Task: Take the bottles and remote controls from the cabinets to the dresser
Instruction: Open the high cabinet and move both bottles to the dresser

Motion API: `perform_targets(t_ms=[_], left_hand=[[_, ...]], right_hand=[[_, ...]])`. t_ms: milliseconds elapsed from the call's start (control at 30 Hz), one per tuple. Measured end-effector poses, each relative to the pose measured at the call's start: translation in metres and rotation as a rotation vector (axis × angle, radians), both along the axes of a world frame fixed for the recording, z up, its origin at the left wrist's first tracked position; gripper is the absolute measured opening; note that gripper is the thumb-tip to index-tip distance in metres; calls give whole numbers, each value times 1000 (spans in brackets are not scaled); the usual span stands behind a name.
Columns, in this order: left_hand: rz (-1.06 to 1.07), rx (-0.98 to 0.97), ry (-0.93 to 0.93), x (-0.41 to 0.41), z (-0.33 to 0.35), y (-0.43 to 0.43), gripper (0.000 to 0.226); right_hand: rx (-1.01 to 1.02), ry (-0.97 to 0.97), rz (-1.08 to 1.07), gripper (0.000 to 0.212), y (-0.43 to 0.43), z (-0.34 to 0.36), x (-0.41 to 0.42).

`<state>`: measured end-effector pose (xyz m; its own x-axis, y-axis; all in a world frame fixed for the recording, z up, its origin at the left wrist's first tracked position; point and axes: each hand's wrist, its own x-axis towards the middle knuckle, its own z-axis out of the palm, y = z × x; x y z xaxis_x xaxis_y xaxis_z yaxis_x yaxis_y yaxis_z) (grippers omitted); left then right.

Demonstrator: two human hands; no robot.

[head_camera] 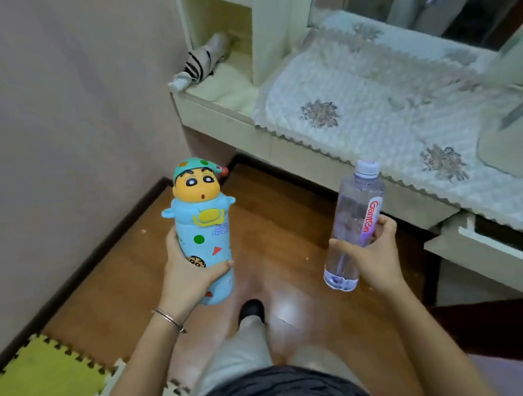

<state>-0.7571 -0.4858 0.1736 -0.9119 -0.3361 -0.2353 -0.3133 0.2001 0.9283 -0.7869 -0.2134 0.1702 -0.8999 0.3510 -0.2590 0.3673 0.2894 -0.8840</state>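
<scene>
- Left hand (185,271), lower centre-left of frame: fingers curl round the lower body of the blue cartoon bottle (206,231), with the thumb across its front. The grip sits low, probably because the figure-head lid makes the top awkward to hold. The bottle is upright.
- Right hand (369,252), centre-right: fingers (387,223) and thumb pinch the clear water bottle (352,223) at mid-height, over the label. The bottle leans slightly left, cap up, and appears nearly empty, so a light mid-body hold is enough.
- Both bottles are in the air above the wooden floor (286,226), touching no surface. One bottle per hand means both go in a single trip.
- The dresser (297,153) runs from upper centre to the right edge. Its counter carries a lace cloth (355,102), with a mirror (426,4) above.
- Judgement: the carry is in progress and set-down has not yet happened. The bare cloth area near the water bottle looks like the nearest landing spot.
- No remote control is in view.
- A drawer (499,246) at the right edge may be pulled out, but blur prevents certainty.
- A folded umbrella (204,61) lies in the open shelf at top centre.
</scene>
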Motion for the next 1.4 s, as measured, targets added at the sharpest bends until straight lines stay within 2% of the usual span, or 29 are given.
perform_targets(t_ms=[233,433,533,700,967,1133,1300,1400], left_hand=[[-195,-19,42,-126,9,-5,85],[-240,-1,-30,-197,-15,2,89],[-237,7,-46,-238,-17,11,92],[-269,-25,-15,-322,-3,34,78],[-354,-21,93,-428,13,65,82],[-477,-10,131,-489,9,81,89],[-621,57,149,-550,9,106,89],[-689,73,163,-576,-2,125,83]], right_hand=[[-43,41,-195,80,-4,17,-75],[-28,15,-265,79,10,7,-135],[-38,20,-265,72,16,0,-181],[-47,77,-258,77,28,10,-261],[-55,130,-323,76,45,22,-338],[-27,114,-367,67,40,17,-375],[-2,106,-384,68,34,20,-424],[21,108,-397,54,32,17,-446]])
